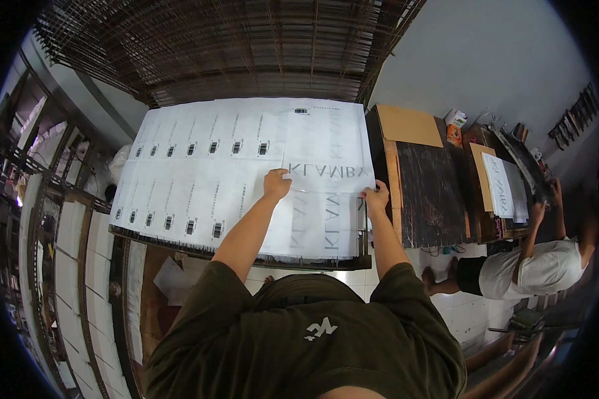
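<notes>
A printed white sheet (327,141) lies right of centre in the frame, its near corner seemingly pinched by the right hand (377,194); whether the curled left hand (277,183) grips is unclear. Even, gentle tension should prevent creasing. Neighbouring sheets (180,193) cover the counter (339,264); a co-worker (538,268) stands lower right.

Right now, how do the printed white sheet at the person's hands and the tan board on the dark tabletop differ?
Colour: the printed white sheet is white with grey-black print; the tan board looks plain tan.
Contact: the left hand and right hand are at the sheet; neither touches the board.
Place: the sheet is beside other printed sheets; the board lies on the dark tabletop.
Shared: both look thin.
</notes>
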The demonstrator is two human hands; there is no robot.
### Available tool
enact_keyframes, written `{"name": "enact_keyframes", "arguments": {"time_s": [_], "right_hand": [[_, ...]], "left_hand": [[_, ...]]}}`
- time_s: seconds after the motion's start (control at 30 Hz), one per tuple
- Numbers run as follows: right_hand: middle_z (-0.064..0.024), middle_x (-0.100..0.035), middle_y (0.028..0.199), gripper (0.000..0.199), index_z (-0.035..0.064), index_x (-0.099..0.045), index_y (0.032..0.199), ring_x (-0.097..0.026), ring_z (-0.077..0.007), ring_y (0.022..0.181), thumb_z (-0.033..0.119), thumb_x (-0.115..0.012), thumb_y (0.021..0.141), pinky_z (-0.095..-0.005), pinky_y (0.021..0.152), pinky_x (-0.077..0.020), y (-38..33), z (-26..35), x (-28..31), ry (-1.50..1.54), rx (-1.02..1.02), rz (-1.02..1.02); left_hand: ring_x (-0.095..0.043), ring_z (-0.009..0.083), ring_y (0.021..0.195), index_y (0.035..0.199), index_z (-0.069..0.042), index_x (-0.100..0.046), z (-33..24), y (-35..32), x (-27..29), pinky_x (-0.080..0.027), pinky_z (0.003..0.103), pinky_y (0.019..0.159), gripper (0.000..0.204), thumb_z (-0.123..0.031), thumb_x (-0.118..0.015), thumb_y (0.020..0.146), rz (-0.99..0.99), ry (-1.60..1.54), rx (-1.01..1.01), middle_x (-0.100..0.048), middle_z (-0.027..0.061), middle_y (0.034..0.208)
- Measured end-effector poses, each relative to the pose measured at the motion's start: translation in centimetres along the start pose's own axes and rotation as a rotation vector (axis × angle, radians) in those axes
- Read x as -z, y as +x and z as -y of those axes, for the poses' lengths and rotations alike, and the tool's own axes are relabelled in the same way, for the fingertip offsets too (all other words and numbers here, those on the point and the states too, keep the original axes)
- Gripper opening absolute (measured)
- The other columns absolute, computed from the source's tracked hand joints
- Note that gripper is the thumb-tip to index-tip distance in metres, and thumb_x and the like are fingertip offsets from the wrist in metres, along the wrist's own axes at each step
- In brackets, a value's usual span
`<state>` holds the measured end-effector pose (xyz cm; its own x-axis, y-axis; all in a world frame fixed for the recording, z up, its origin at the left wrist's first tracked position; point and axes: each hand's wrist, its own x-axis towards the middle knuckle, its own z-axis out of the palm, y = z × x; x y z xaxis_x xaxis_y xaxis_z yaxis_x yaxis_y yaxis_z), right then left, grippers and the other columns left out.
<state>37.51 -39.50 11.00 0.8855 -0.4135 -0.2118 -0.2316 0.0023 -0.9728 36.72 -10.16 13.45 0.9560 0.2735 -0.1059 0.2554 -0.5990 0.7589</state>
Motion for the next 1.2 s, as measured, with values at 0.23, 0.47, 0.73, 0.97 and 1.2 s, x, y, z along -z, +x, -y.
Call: {"name": "enact_keyframes", "arguments": {"time_s": [0.23, 0.47, 0.73, 0.97, 1.2], "right_hand": [[-0.0125, -0.055, 0.087, 0.042, -0.0021, -0.047, 0.115, -0.056, -0.0174, 0.068, -0.002, -0.057, 0.074, -0.0264, 0.056, -0.0468, 1.2, -1.3, 0.1, -0.226, 0.051, -0.033], [-0.0174, -0.058, 0.093, 0.040, 0.0006, -0.056, 0.106, -0.057, -0.0272, 0.088, 0.014, -0.067, 0.069, -0.0348, 0.078, -0.0441, -0.7, -0.7, 3.5, -0.197, 0.217, -0.247], [-0.0190, -0.058, 0.097, 0.041, 0.0018, -0.057, 0.102, -0.054, -0.0334, 0.094, 0.021, -0.067, 0.067, -0.0398, 0.083, -0.0413, -0.5, -11.2, 17.9, -0.479, 0.049, -0.519], [-0.0213, -0.035, 0.131, 0.054, 0.0078, -0.051, 0.114, -0.030, -0.0409, 0.121, 0.029, -0.064, 0.066, -0.0455, 0.096, -0.0339, -2.9, -10.8, 19.1, -0.956, 0.118, -0.299], [-0.0213, -0.029, 0.136, 0.055, 0.0105, -0.046, 0.116, -0.026, -0.0435, 0.124, 0.027, -0.064, 0.067, -0.0458, 0.099, -0.0303, -3.3, -10.1, 17.5, -1.019, 0.026, -0.183]], "left_hand": [[-0.058, 0.0268, 0.094, 0.103, -0.006, -0.061, 1.5, 0.9, -0.6, -0.047, 0.034, 0.082, 0.040, -0.018, -0.066, 0.065, -0.053, 0.044, -0.030, -0.061, 0.0153, 0.101], [-0.057, 0.0257, 0.076, 0.105, -0.004, -0.057, -1.8, -6.1, 3.0, -0.047, 0.036, 0.071, 0.042, -0.023, -0.069, 0.070, -0.354, 0.154, -0.566, -0.059, 0.0087, 0.090], [-0.047, 0.0063, 0.056, 0.099, -0.003, -0.060, 4.6, -22.7, 6.3, -0.040, 0.021, 0.052, 0.029, -0.016, -0.069, 0.075, 0.453, -0.282, -0.217, -0.057, 0.0000, 0.068], [-0.062, 0.0170, 0.072, 0.092, -0.007, -0.063, 20.9, -28.1, 3.6, -0.047, 0.030, 0.062, 0.023, -0.024, -0.064, 0.076, 0.555, 0.161, 0.039, -0.065, 0.0117, 0.079], [-0.061, 0.0173, 0.071, 0.098, -0.006, -0.061, 26.5, -30.6, 2.7, -0.047, 0.030, 0.061, 0.032, -0.030, -0.063, 0.077, 0.512, 0.214, 0.381, -0.064, 0.0114, 0.084]]}}
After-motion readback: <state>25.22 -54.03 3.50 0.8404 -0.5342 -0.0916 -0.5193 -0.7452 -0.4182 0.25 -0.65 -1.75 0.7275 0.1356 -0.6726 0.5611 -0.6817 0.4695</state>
